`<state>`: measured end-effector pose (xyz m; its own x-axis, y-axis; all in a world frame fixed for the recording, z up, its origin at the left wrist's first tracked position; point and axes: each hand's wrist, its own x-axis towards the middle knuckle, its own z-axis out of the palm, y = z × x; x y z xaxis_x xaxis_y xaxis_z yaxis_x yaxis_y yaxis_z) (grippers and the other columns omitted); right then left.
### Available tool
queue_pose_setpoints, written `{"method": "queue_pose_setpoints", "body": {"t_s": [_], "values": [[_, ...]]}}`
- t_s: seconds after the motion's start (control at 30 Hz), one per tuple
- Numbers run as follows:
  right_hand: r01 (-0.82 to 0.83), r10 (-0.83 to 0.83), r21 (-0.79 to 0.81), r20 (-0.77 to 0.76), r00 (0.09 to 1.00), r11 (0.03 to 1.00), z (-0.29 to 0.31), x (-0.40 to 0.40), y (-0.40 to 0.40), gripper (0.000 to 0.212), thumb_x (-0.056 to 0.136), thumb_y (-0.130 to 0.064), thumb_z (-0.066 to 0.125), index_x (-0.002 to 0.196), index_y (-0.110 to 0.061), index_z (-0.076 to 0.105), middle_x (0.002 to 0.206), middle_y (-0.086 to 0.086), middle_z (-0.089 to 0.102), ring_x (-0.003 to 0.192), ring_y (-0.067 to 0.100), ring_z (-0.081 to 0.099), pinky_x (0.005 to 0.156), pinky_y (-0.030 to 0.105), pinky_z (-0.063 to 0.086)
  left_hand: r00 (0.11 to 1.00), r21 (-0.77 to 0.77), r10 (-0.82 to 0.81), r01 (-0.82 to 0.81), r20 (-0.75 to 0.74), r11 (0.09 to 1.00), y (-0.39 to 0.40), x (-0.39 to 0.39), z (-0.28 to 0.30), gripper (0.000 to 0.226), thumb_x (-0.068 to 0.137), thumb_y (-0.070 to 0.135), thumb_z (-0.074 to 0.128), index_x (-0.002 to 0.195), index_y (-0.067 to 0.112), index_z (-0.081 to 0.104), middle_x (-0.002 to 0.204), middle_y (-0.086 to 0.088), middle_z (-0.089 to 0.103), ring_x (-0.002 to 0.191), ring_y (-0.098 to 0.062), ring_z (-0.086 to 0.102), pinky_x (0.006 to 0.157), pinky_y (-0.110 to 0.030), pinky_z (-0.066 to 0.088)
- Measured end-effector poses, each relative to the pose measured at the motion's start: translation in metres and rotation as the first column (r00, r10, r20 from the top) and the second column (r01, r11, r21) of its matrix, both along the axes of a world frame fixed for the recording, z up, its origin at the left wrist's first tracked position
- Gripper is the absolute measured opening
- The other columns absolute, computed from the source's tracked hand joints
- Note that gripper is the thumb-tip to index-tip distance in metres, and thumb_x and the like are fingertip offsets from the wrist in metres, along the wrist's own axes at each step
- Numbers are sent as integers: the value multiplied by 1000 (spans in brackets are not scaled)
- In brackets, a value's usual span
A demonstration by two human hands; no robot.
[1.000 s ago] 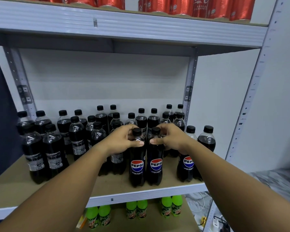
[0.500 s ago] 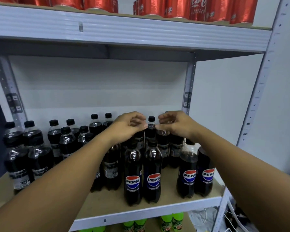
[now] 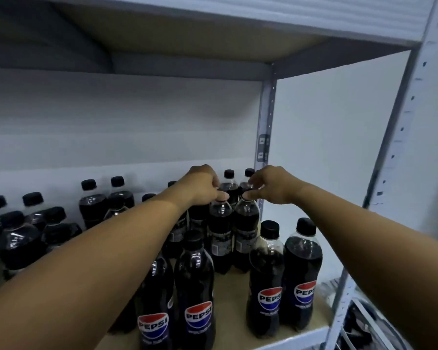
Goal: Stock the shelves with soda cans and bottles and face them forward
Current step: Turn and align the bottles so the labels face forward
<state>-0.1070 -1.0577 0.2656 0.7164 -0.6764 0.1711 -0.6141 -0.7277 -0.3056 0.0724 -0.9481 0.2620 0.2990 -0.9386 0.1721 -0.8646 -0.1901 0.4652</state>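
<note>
2 hands on 2 upright dark plastic cola bottles, second row, wooden shelf (image 3: pixel 234 294) | left hand (image 3: pixel 200 188) fingers pinch left bottle (image 3: pixel 220 231) cap | right hand (image 3: pixel 272 185) pinches right bottle (image 3: pixel 245 226) cap | labels face backward; twist needed about vertical axes

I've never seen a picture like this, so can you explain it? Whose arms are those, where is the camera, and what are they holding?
There is no machine here. The arms belong to a person who wears a camera on the head, so you see what that person sees, looking down at the hands. The left hand pinches the cap of one dark soda bottle. The right hand pinches the cap of the bottle beside it. Both bottles stand in a back row on a wooden shelf. Their labels do not show the logo. In front stand four Pepsi bottles with logos facing you.
</note>
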Motion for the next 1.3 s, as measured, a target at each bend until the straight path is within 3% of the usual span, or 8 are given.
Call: {"method": "queue_pose_setpoints", "body": {"t_s": [0.07, 0.2, 0.37, 0.47, 0.67, 0.83, 1.03, 1.3], "values": [[1, -1, -5, -23, 1000, 1000, -2, 5, -4, 51, 87, -48, 72, 120, -10, 68, 114, 5, 69, 107, 24, 62, 88, 29, 48, 999, 45, 27, -29, 34, 999, -9, -2, -1, 45, 81, 41, 84, 112, 10, 72, 110, -6, 71, 104, -21, 65, 91, -31, 54], [9, -12, -39, -85, 996, 999, -7, 12, -7, 45, 87, -49, 71, 77, -5, 68, 73, 4, 58, 77, 27, 62, 76, 35, 53, 997, 72, 46, -51, 67, 996, -15, -2, -4, 36, 82, 40, 84, 101, 11, 75, 102, -6, 72, 97, -22, 67, 87, -34, 56], [-46, 50, 127, -29, 998, 991, -10, 9, -14, 39, 89, -35, 74, 104, 1, 67, 94, 18, 63, 89, 37, 69, 79, 50, 59, 999, 129, 9, -3, -48, 992, -16, 5, -3, 27, 82, 26, 85, 106, 18, 75, 109, -4, 73, 103, -23, 68, 98, -39, 56], [-49, 41, 271, 38, 998, 961, -9, 8, -14, 35, 89, -27, 76, 113, -3, 67, 104, 17, 65, 97, 36, 68, 81, 48, 61, 993, 177, 8, 14, -119, 984, -18, 7, -1, 33, 81, 25, 86, 111, 18, 73, 116, -5, 71, 107, -24, 69, 100, -42, 56], [51, -55, 231, 11, 998, 972, -5, 18, -11, 47, 82, -42, 80, 98, 1, 70, 96, 13, 65, 82, 26, 74, 72, 39, 64, 990, 183, 74, -52, -116, 982, -20, 2, -1, 44, 75, 39, 89, 96, 4, 73, 92, -10, 77, 88, -24, 77, 84, -39, 63], [5, -10, 245, 18, 1000, 969, -6, 13, -13, 29, 89, -27, 74, 95, 1, 73, 101, 15, 66, 94, 33, 71, 82, 43, 62, 978, 219, 13, 33, -207, 975, -16, 10, -1, 41, 82, 27, 85, 119, 15, 70, 116, -5, 71, 101, -23, 73, 98, -38, 57], [106, -103, 204, -26, 994, 973, -6, 18, -9, 51, 78, -45, 82, 97, -1, 66, 89, 11, 72, 76, 25, 75, 68, 37, 64, 966, 164, 98, -59, -241, 985, -14, -4, 0, 47, 73, 36, 91, 99, 3, 70, 95, -13, 75, 90, -24, 76, 81, -38, 64], [1, 5, 222, -25, 1000, 975, -4, 12, -11, 27, 87, -29, 76, 90, -2, 72, 90, 12, 65, 90, 36, 71, 78, 45, 62, 914, 159, 48, 18, -403, 987, -16, 2, -4, 26, 80, 9, 86, 101, 14, 70, 110, -12, 74, 101, -20, 73, 93, -34, 60]]}}
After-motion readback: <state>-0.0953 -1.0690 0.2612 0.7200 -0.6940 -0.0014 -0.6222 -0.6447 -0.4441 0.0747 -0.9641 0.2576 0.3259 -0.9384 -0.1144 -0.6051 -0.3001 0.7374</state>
